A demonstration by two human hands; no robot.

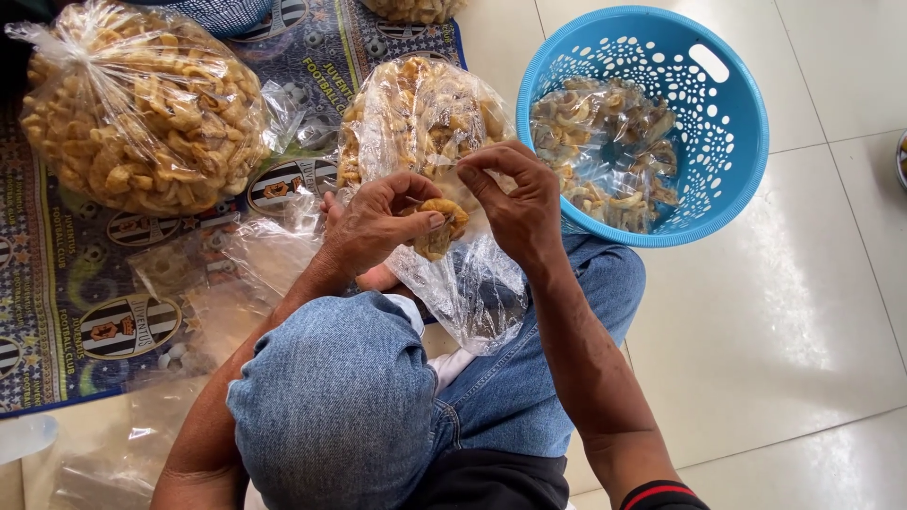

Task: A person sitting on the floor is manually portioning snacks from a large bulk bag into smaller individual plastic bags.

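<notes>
My left hand [378, 222] pinches a golden fried cracker [440, 227] at the mouth of a small clear plastic bag [468, 283] that hangs over my denim-clad knees. Facing it, my right hand [515, 194] grips the upper edge of the same bag with thumb and fingers. Just behind my hands stands an open clear bag of crackers [420, 118].
A big tied bag of crackers [142, 109] lies at the upper left on a patterned blue cloth [57, 283]. A blue perforated basket [718, 132] on the white tiled floor at the upper right holds filled small bags. Loose empty plastic bags [255, 250] lie to my left.
</notes>
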